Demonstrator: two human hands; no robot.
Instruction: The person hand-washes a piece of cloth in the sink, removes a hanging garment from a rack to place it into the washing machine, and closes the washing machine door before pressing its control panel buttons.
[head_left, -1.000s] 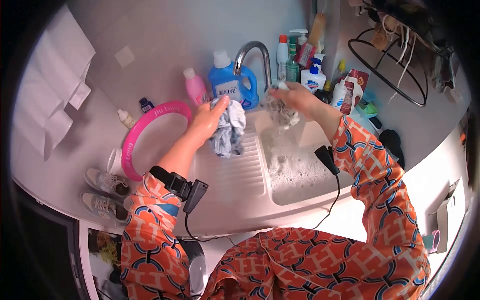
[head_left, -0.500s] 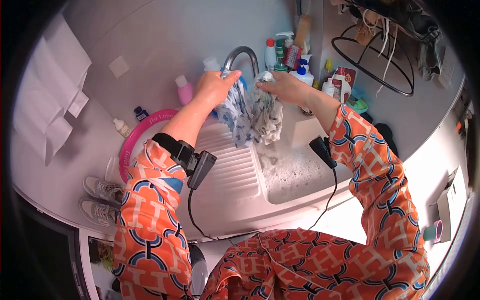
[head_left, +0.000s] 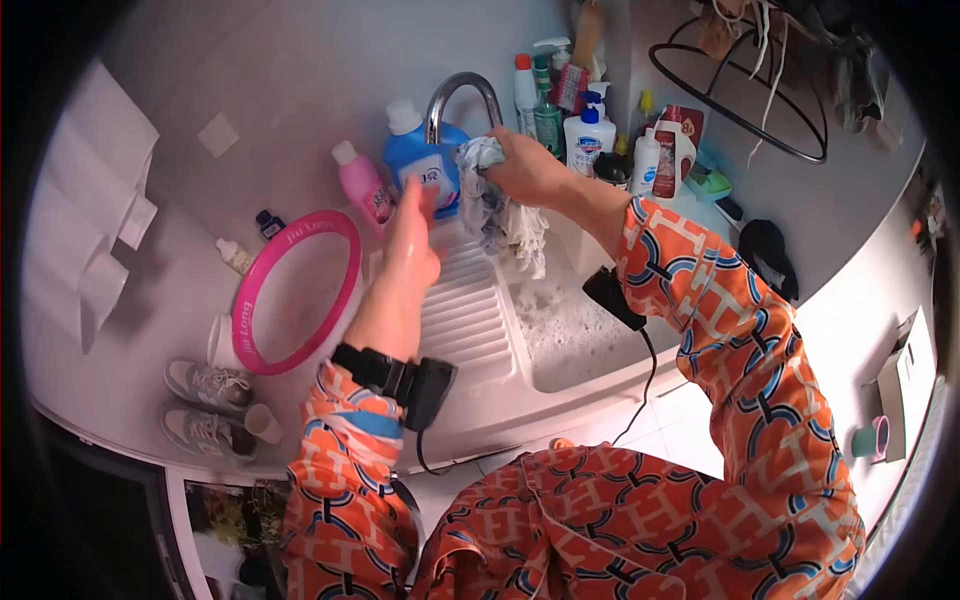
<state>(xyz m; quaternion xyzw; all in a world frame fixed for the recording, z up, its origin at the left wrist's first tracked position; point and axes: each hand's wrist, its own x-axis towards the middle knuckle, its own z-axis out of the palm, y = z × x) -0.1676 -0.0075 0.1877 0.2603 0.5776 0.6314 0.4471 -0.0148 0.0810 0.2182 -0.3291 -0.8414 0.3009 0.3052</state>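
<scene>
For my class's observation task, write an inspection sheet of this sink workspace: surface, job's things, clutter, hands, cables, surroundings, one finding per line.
Surface: ribbed washboard beside the sink basin, which holds foamy water.
Job's things: bunched cloth, hanging below the faucet.
Clutter: blue bottle, pink bottle and white pump bottle behind the sink; pink ring to the left.
Hands: right hand grips the cloth; left hand looks empty, fingers extended.
Cables: black cable hangs from the right wrist device.
Surroundings: shoes at far left; other people, nothing seen.
</scene>
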